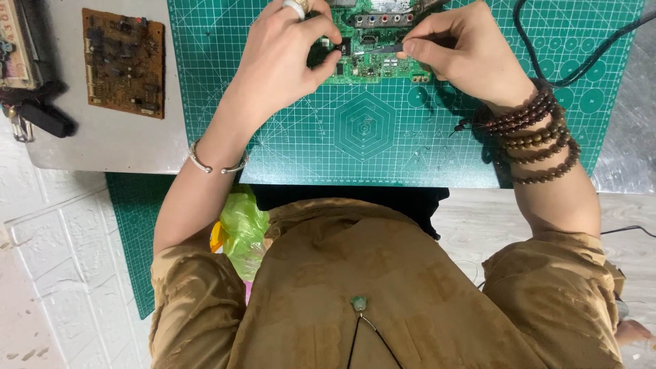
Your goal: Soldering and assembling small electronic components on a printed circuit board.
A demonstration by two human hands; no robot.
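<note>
The right hand [465,51] pinches one thin metal tool [379,49] onto the single green circuit board [372,61] at the cutting mat's [369,137] far edge, the left hand [283,58] gripping a small dark part, one brown board [124,63] lying well apart.

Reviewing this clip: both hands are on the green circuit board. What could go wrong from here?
The slim tool in the right hand could slip and scratch the green circuit board, which only the left hand steadies. The bead bracelets could drag across the cutting mat. The black cable beside the right wrist might snag.
</note>
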